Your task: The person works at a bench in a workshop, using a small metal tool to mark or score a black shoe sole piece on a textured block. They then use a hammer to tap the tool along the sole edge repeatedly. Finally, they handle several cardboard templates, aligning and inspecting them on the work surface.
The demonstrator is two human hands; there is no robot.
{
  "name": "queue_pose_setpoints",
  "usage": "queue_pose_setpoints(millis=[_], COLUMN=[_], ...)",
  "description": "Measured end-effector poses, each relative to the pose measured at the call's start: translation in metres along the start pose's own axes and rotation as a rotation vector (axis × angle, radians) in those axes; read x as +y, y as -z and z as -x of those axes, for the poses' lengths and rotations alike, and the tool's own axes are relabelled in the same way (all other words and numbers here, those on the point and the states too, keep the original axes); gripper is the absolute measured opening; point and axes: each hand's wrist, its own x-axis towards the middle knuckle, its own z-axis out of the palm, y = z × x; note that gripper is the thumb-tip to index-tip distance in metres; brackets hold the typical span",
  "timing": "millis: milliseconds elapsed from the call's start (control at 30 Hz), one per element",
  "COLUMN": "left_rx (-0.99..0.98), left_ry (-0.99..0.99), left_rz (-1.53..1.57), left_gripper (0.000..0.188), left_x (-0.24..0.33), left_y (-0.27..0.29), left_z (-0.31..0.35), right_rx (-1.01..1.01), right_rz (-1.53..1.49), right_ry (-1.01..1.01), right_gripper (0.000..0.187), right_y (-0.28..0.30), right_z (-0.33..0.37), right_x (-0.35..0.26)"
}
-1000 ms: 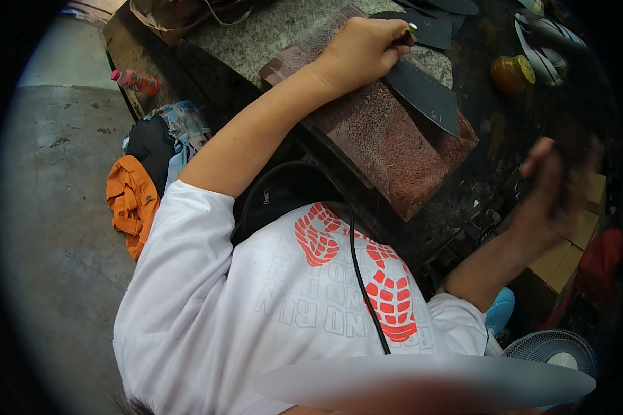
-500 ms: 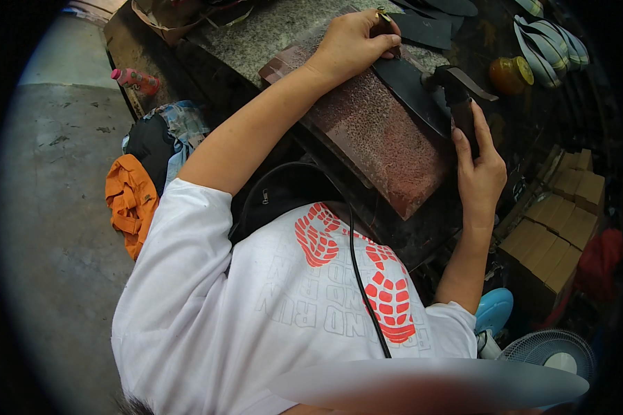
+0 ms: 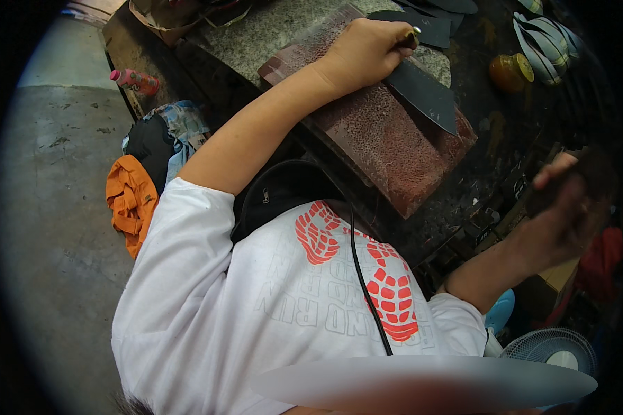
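My left hand is closed on a short punch-like tool with a shiny end; its lower part is hidden by my fingers. Below that hand a black sole-shaped sheet with pale markings lies on a worn reddish-brown board. Off to the right, beyond the board, my right hand is smeared by motion. It stays closed round the hammer, which shows only as a dark blur.
More black sole pieces lie behind my left hand on a stone slab. An amber jar and striped straps sit at the far right. A fan stands low right; a pink bottle is at far left.
My right hand has swung the hammer away from the sheet, out to the right. My left hand has shifted slightly right and nearer with the punch-like tool. The sheet's near end is now uncovered.
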Motion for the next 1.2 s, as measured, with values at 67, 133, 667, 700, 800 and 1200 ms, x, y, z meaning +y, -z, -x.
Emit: queue_pose_setpoints(millis=[67, 133, 667, 700, 800, 1200], left_rx=[-0.037, -0.043, -0.011, -0.018, -0.026, 0.026], left_ry=[-0.109, -0.165, 0.409, 0.394, 0.294, -0.213], left_rz=[-0.098, -0.153, 0.429, 0.397, 0.259, -0.157], left_gripper=[0.016, 0.017, 0.017, 0.017, 0.017, 0.016], left_x=[0.005, 0.010, -0.009, -0.008, -0.006, 0.017], left_y=[0.002, 0.002, 0.000, 0.001, 0.002, -0.004], left_z=[-0.001, 0.001, 0.004, 0.004, 0.005, 0.002], right_rx=[-0.050, -0.121, -0.333, -0.339, -0.306, -0.232], right_rz=[-0.082, 0.300, 0.624, 0.610, 0.542, 0.376], right_ry=[-0.046, -0.118, -0.524, -0.542, -0.503, -0.610], right_gripper=[0.042, 0.046, 0.049, 0.048, 0.048, 0.052], right_y=[-0.007, -0.018, -0.020, -0.019, -0.013, -0.017], right_z=[0.001, 0.022, 0.092, 0.093, 0.081, 0.058], right_x=[0.002, 0.020, 0.060, 0.061, 0.051, 0.038])
